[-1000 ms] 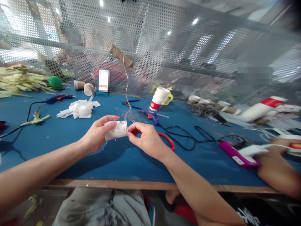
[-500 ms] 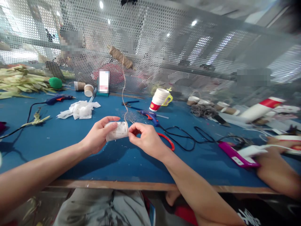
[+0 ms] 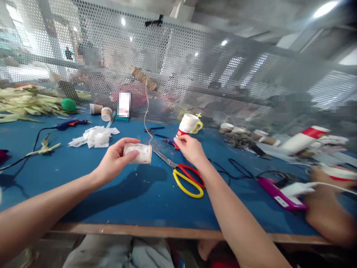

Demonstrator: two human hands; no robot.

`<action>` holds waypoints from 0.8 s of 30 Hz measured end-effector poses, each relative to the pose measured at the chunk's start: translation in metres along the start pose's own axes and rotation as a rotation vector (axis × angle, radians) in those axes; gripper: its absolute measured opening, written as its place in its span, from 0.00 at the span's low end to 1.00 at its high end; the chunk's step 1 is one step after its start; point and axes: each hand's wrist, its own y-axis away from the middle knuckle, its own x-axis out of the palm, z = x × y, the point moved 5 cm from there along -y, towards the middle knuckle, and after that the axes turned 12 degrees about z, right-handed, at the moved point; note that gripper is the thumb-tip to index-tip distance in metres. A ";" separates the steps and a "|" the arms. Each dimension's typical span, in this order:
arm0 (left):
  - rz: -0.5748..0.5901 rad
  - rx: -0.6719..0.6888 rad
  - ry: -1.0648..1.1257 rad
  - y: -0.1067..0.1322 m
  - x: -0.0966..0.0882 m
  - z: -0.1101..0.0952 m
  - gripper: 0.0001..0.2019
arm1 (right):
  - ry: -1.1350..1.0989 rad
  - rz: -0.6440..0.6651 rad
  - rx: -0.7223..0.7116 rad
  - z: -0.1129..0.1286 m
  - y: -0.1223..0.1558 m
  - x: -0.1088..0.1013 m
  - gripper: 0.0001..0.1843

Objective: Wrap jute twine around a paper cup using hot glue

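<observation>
My left hand point(image 3: 114, 158) is wrapped round a white paper cup point(image 3: 143, 153) with faint print, held sideways above the blue table. A twine strand point(image 3: 146, 108) runs down from a brown twine spool point(image 3: 143, 78) to the cup's rim. My right hand point(image 3: 191, 149) is beside a blue glue gun point(image 3: 169, 141), in front of a stack of paper cups point(image 3: 188, 123). Its fingers are bent and pressed together; what they hold, if anything, is hidden. Scissors point(image 3: 173, 165) with red and yellow handles lie below my right hand, blades towards the cup.
Crumpled white sheets point(image 3: 95, 137), another glue gun point(image 3: 71, 124) and pale dry husks point(image 3: 30, 100) lie on the left. A purple power strip point(image 3: 281, 195) with cables sits on the right, near another person's arm point(image 3: 329, 208). A perforated metal screen point(image 3: 181, 56) stands behind.
My right hand has left the cup's rim and moved right and away from me to the glue gun, uncovering the scissors. My left hand still holds the cup.
</observation>
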 end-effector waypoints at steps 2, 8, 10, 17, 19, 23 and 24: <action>-0.007 -0.004 0.012 -0.001 -0.002 0.001 0.14 | 0.095 0.031 0.115 -0.020 -0.022 -0.002 0.11; -0.021 -0.027 0.062 -0.001 -0.003 0.000 0.14 | 0.130 0.145 0.235 -0.050 -0.055 0.017 0.04; -0.010 -0.045 0.100 -0.002 -0.003 0.002 0.16 | 0.087 0.134 0.236 -0.053 -0.056 0.020 0.06; -0.020 -0.070 0.209 -0.007 -0.007 0.004 0.23 | -0.224 0.060 0.114 -0.038 -0.031 -0.002 0.04; -0.027 -0.063 0.228 -0.008 -0.008 0.003 0.22 | -0.345 0.076 0.043 -0.025 -0.013 -0.010 0.05; -0.021 -0.064 0.217 -0.009 -0.009 0.000 0.21 | -0.741 0.220 -0.199 0.009 0.028 -0.013 0.14; -0.018 -0.064 0.205 -0.009 -0.010 -0.001 0.21 | -0.753 0.221 -0.243 0.015 0.038 -0.012 0.14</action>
